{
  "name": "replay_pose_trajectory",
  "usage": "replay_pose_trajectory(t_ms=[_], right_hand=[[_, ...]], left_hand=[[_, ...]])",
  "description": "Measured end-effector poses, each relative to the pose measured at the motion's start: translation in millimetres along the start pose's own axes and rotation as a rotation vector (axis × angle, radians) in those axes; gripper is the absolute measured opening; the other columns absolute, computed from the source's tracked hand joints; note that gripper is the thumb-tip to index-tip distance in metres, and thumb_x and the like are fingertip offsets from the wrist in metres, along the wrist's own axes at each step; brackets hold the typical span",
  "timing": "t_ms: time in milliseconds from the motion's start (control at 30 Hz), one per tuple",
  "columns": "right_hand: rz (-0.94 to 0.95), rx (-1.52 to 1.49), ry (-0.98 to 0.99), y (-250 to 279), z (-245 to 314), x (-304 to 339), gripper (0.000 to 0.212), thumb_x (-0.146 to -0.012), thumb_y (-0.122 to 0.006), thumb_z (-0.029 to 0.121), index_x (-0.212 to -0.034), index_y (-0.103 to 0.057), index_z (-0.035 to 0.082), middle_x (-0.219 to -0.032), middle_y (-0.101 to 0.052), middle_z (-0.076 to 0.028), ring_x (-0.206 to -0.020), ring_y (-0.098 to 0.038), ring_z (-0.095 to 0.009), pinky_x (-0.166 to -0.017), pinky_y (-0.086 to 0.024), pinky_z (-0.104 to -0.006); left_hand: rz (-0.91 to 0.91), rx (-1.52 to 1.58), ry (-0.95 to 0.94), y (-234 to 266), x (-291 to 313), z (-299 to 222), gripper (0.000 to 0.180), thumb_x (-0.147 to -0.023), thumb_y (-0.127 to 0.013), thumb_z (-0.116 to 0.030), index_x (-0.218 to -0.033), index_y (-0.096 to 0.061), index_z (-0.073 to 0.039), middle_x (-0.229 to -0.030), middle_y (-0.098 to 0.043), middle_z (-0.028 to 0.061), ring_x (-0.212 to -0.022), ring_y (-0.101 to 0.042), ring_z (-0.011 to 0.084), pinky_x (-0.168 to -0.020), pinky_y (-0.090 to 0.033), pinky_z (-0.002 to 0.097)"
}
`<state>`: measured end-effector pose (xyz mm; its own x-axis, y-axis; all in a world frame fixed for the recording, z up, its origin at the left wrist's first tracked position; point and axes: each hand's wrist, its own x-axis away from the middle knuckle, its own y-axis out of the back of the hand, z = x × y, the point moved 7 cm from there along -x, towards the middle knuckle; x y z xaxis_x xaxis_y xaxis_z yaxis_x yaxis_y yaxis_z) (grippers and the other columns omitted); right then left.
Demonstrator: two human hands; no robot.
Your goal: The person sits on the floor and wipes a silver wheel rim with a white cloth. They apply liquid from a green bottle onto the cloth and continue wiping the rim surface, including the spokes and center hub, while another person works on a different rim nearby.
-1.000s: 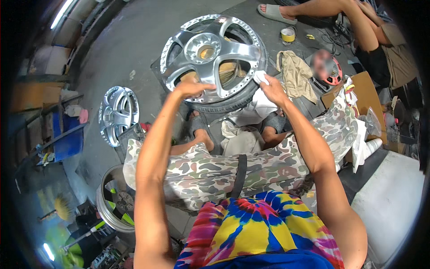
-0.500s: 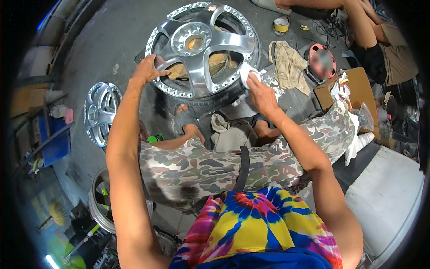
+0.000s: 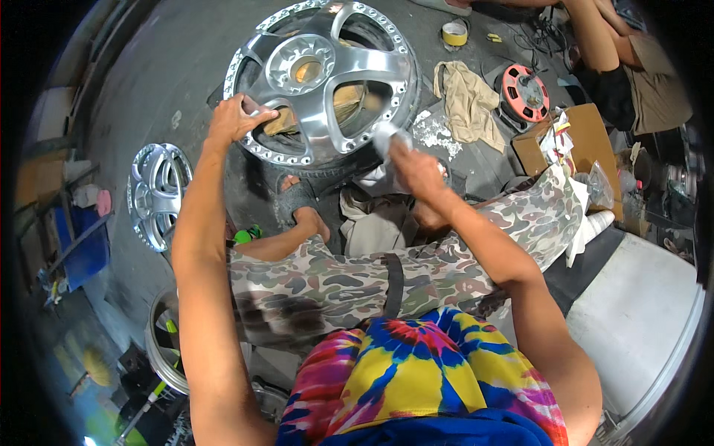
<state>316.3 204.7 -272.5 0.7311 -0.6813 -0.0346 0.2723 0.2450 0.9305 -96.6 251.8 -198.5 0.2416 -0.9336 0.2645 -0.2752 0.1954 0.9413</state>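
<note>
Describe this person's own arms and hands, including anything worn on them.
The left arm and right arm are bare as far as they show: no sleeves, watch or wristband. The left hand and right hand wear no gloves; blur hides finer detail on the right.

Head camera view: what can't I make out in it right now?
In the head view:
White cloth in the right hand: blurred, so its folds are unclear.
Black tire: mostly covered by the spoked wheel.
Silver rim at lower left: partly hidden by the left forearm.
Other person: head cut off by the upper right edge.
</note>
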Motion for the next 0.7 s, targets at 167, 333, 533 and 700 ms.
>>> replay_pose_trajectory(t_ms=[167,333,533,700], right_hand=[[-0.319,-0.05,-0.11,53.7,-47.9,-31.4,0.041,-0.093,-0.059,0.006,-0.133,-0.056,0.008,-0.148,-0.059,-0.018,-0.091,-0.071,-0.045,-0.077,-0.061,-0.0508],[-0.297,-0.08,-0.131,38.2,-41.7,-29.4,0.043,-0.092,-0.062,0.006,-0.134,-0.057,0.006,-0.152,-0.055,-0.02,-0.098,-0.07,-0.047,-0.081,-0.06,-0.052],[-0.296,-0.068,-0.037,7.1,0.5,-15.9,0.04,-0.095,-0.058,0.009,-0.135,-0.055,0.007,-0.151,-0.058,-0.018,-0.083,-0.074,-0.036,-0.069,-0.061,-0.0478],[-0.187,-0.164,0.259,-22.2,53.8,-11.4,0.051,-0.088,-0.062,0.008,-0.139,-0.056,0.01,-0.151,-0.059,-0.013,-0.079,-0.073,-0.032,-0.068,-0.061,-0.0448]], left_hand=[[-0.019,0.052,0.159,-15.5,27.4,-25.0,0.083,-0.067,-0.079,-0.083,-0.103,-0.082,-0.008,-0.105,-0.079,0.0188,-0.104,-0.075,0.0339,-0.097,-0.057,0.0427],[-0.025,0.05,0.414,-41.6,55.7,-73.0,0.085,-0.071,-0.075,-0.083,-0.107,-0.084,-0.006,-0.113,-0.078,0.022,-0.109,-0.075,0.0368,-0.099,-0.058,0.0446],[0.148,0.145,0.392,-66.4,54.2,-89.4,0.104,-0.068,-0.074,-0.085,-0.119,-0.077,0.005,-0.126,-0.072,0.0296,-0.121,-0.069,0.0406,-0.105,-0.054,0.0454],[0.125,0.172,0.421,-65.1,52.5,-90.3,0.111,-0.065,-0.074,-0.09,-0.118,-0.076,0.008,-0.123,-0.073,0.0264,-0.115,-0.072,0.0363,-0.099,-0.057,0.0429]])
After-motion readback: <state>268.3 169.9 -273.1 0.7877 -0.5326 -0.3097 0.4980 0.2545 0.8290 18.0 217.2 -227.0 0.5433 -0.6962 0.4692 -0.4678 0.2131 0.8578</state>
